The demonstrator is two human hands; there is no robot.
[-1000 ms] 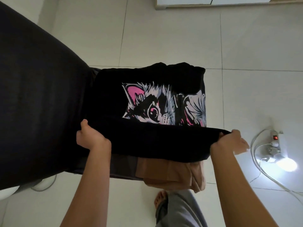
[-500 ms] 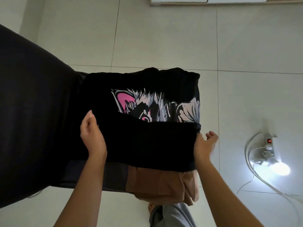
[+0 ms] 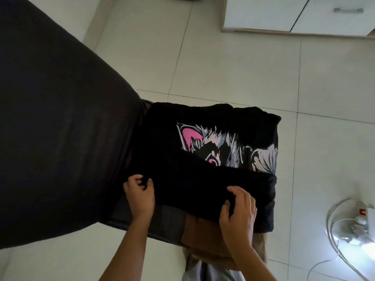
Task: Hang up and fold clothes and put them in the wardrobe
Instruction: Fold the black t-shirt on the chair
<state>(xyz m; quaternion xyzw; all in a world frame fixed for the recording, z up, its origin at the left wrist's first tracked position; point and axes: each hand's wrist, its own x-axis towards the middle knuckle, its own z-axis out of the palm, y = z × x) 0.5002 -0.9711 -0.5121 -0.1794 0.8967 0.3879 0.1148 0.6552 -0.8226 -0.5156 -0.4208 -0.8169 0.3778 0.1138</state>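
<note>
Head view — folded black T-shirt [image 3: 203,179] (cat print)

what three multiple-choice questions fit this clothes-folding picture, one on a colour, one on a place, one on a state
1. On the black t-shirt with a cat print, what colour is the inside of the cat's ear?
A. green
B. pink
C. yellow

2. Where does the white plastic power strip lie?
A. on the pale tiled floor, right of the t-shirt
B. on top of the t-shirt
C. in a drawer

3. How is the t-shirt's near part?
A. on a hanger
B. rolled into a ball
C. folded up over the lower print, with the left hand and the right hand on it

Answers: 1 B, the ear patch is pink; 2 A, it sits on the tiles among its cables; 3 C, a black band covers the cat's lower face.
</note>
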